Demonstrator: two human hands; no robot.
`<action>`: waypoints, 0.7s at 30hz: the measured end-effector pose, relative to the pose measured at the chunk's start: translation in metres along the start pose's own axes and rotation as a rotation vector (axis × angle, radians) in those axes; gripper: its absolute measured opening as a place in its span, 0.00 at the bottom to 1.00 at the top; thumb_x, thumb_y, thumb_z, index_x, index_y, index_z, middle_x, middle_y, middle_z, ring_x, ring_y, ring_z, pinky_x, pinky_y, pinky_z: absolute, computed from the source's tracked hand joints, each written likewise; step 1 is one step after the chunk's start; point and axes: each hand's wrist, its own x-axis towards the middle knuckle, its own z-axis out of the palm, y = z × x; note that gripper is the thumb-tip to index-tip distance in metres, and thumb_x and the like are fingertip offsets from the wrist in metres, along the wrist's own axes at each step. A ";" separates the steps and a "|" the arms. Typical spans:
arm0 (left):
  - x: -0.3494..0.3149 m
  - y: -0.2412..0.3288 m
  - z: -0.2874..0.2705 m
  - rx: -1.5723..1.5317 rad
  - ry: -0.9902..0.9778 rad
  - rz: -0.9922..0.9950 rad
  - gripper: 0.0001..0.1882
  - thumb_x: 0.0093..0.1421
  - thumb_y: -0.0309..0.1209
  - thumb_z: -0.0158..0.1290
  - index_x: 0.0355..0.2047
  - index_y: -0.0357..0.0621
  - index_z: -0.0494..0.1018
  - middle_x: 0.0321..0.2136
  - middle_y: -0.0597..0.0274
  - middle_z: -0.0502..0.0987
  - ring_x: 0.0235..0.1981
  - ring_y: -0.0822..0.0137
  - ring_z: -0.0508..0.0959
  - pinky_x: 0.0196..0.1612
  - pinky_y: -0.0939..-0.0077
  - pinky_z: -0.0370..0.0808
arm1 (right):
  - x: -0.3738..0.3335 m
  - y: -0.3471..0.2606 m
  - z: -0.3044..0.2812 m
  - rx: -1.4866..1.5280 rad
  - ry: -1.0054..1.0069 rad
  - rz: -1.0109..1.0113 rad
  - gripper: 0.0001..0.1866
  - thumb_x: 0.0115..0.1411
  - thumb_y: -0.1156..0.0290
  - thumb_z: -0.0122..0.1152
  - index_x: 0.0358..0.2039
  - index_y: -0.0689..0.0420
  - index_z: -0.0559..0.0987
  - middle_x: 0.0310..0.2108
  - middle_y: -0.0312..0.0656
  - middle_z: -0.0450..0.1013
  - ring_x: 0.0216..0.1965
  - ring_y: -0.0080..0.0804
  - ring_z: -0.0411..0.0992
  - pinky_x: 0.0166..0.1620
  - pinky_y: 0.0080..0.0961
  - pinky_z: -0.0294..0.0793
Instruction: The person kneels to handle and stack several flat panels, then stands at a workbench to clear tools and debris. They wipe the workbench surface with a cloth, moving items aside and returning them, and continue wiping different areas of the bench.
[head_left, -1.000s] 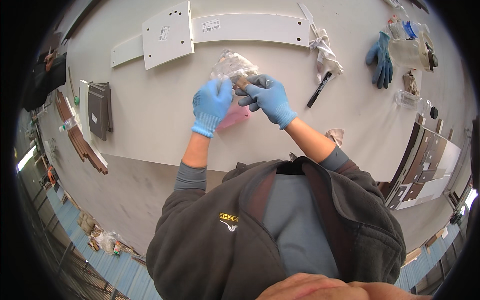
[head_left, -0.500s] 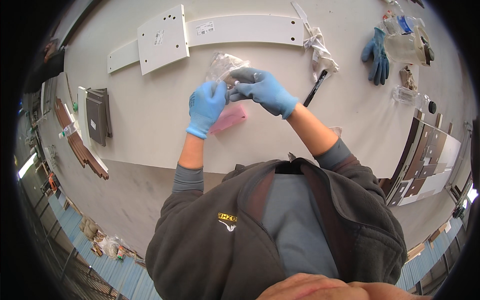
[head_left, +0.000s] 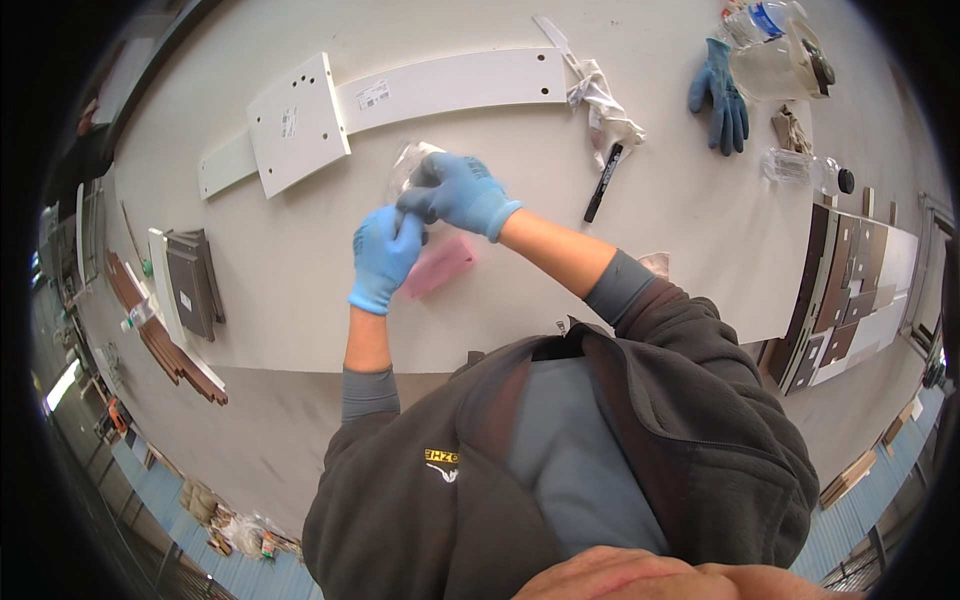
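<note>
Both of my hands wear blue gloves and meet above the pale table [head_left: 640,270]. My left hand [head_left: 385,250] is closed with its thumb and fingers pinched together. Against it, my right hand [head_left: 462,192] is closed on a clear plastic bag [head_left: 405,165], which sticks out beyond the fingers. What lies inside the bag is hard to make out. Just below my hands a pink block-shaped thing [head_left: 440,267] lies on the table. Farther off are white drilled panels [head_left: 295,125], with a long white board [head_left: 450,88] beside them.
Right of my hands lie a black marker [head_left: 603,184] and a crumpled white cloth [head_left: 600,105]. A spare blue glove [head_left: 718,100], a large clear jug [head_left: 775,70] and a plastic bottle [head_left: 800,170] sit at the far right. Dark panels [head_left: 195,285] are stacked at the left.
My hands have come closer together, and the right hand now covers more of the bag. The whole view has shifted and turned slightly, so the table things appear farther left.
</note>
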 end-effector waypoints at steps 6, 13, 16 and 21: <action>-0.001 -0.022 -0.033 0.296 0.276 0.142 0.18 0.68 0.33 0.55 0.21 0.41 0.73 0.18 0.49 0.75 0.23 0.45 0.75 0.29 0.51 0.68 | -0.011 0.032 -0.060 -0.407 0.479 -0.485 0.29 0.54 0.49 0.76 0.49 0.56 0.84 0.43 0.51 0.82 0.47 0.48 0.82 0.50 0.42 0.81; -0.015 -0.053 -0.038 0.482 0.316 0.075 0.20 0.68 0.34 0.56 0.19 0.41 0.70 0.17 0.49 0.71 0.21 0.47 0.71 0.28 0.49 0.65 | -0.038 0.114 -0.169 -1.064 0.960 -0.098 0.29 0.50 0.56 0.77 0.52 0.49 0.80 0.59 0.53 0.71 0.63 0.57 0.69 0.51 0.52 0.78; -0.016 -0.056 -0.036 0.577 0.323 0.038 0.20 0.66 0.35 0.58 0.18 0.40 0.70 0.18 0.49 0.72 0.21 0.47 0.72 0.29 0.49 0.66 | -0.043 0.144 -0.137 -0.993 0.907 -0.224 0.30 0.51 0.59 0.74 0.55 0.50 0.79 0.58 0.53 0.72 0.62 0.57 0.70 0.52 0.51 0.78; -0.015 -0.042 -0.042 0.598 0.228 -0.204 0.15 0.62 0.35 0.60 0.23 0.40 0.76 0.22 0.49 0.78 0.28 0.47 0.78 0.35 0.54 0.72 | -0.051 0.148 -0.058 -0.902 0.709 -0.330 0.32 0.54 0.59 0.71 0.59 0.54 0.77 0.62 0.58 0.71 0.64 0.61 0.71 0.57 0.54 0.79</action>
